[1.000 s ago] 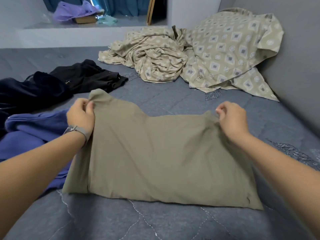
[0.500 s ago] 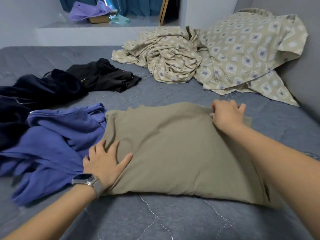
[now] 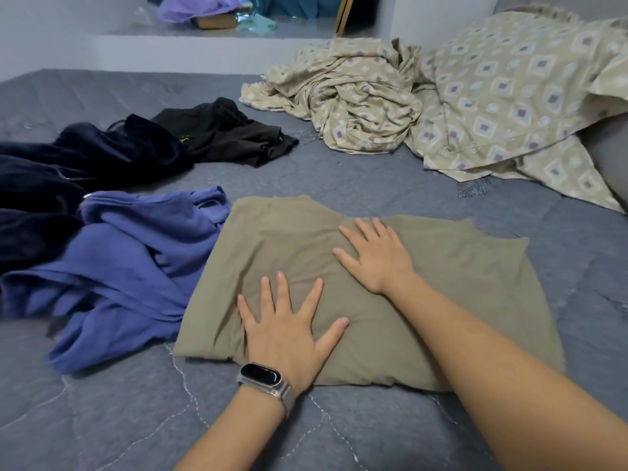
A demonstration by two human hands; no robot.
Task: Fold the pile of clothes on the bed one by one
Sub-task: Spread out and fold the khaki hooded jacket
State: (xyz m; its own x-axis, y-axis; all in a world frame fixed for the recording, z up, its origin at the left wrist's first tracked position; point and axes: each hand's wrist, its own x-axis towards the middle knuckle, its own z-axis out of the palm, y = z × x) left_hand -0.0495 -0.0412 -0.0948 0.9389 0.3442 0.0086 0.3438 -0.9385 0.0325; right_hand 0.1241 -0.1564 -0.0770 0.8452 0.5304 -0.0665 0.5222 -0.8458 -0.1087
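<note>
At 9 o'clock on the grey quilted bed (image 3: 102,419) lies a heap of dark navy clothes (image 3: 68,171), with a black garment (image 3: 231,134) crumpled just beyond it toward 11 o'clock. Beside them, a blue-violet garment (image 3: 129,266) sprawls unfolded, its edge touching the olive garment (image 3: 475,300), which sits at the centre of the bed. That olive piece is folded into a broad rectangle, doubled along its near edge, smooth with a few soft creases, its far edge uneven and stepped. The left hand (image 3: 289,328), a dark watch (image 3: 261,377) on its wrist, presses flat on the near left part of the fold, fingers spread and straight, grasping nothing. The right hand (image 3: 377,256) lies flat at the fold's middle, fingers likewise extended and released. At 1 to 2 o'clock, a beige diamond-patterned sheet (image 3: 367,100) is bunched against a matching pillow (image 3: 520,90).
</note>
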